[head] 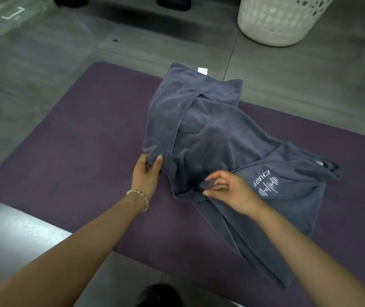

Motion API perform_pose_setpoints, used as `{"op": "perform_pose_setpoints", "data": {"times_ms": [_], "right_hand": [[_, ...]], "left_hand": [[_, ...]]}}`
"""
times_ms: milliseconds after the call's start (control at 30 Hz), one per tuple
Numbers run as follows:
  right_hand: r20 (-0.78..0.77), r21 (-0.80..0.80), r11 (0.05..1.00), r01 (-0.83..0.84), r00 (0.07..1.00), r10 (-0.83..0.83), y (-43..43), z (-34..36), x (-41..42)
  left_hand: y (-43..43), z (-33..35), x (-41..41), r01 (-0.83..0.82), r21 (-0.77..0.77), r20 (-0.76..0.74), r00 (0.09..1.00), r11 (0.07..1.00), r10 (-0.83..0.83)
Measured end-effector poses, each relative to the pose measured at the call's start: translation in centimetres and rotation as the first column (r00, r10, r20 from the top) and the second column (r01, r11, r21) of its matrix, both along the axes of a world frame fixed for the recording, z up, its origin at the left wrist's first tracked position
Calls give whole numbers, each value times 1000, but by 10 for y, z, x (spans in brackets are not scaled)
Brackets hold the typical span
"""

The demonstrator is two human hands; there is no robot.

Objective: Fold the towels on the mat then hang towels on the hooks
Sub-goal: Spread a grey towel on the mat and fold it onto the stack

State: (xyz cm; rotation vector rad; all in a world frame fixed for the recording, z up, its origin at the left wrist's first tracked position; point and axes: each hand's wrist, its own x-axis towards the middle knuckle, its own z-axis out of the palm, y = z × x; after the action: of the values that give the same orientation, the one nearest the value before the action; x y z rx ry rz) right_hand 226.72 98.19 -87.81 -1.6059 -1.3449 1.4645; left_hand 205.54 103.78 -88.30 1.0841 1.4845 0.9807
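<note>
Grey floor tiles (pixel 44 74) lie under your purple mat (pixel 77 151). At one o'clock stands a white perforated basket (pixel 272 25), its contents hidden. The rumpled grey towel (pixel 217 134) lies mid-mat. Your left grip (pixel 147 173) pinches its nine o'clock edge, and your right grip (pixel 232 189) pinches a fold.

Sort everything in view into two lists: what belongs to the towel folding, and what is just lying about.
In the job:
grey towel, crumpled on the purple mat
left hand, pinching the towel's edge
right hand, pinching a fold of it

Lying about:
white perforated basket, beyond the mat
clear plastic box, far left
</note>
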Motion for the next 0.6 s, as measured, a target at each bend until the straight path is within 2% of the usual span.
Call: {"op": "perform_pose_setpoints", "data": {"times_ms": [67, 200, 267, 400, 600], "right_hand": [[18, 17, 999, -33, 999, 33, 0, 20, 11], [4, 113, 993, 16, 1000, -16, -2, 70, 32], [8, 220, 974, 53, 998, -56, -3, 92, 41], [195, 500, 866, -26, 977, -83, -3, 114, 60], [114, 500, 861, 86, 980, -164, -1, 109, 71]], "left_hand": [[6, 21, 14, 44, 60, 86, 995, 997, -49], [10, 52, 46, 206, 171, 144, 962, 964, -231], [3, 63, 65, 298, 192, 147, 933, 935, -328], [-15, 77, 100, 443, 126, 256, 850, 887, -461], [-23, 73, 123, 572, 88, 228, 786, 816, -575]]}}
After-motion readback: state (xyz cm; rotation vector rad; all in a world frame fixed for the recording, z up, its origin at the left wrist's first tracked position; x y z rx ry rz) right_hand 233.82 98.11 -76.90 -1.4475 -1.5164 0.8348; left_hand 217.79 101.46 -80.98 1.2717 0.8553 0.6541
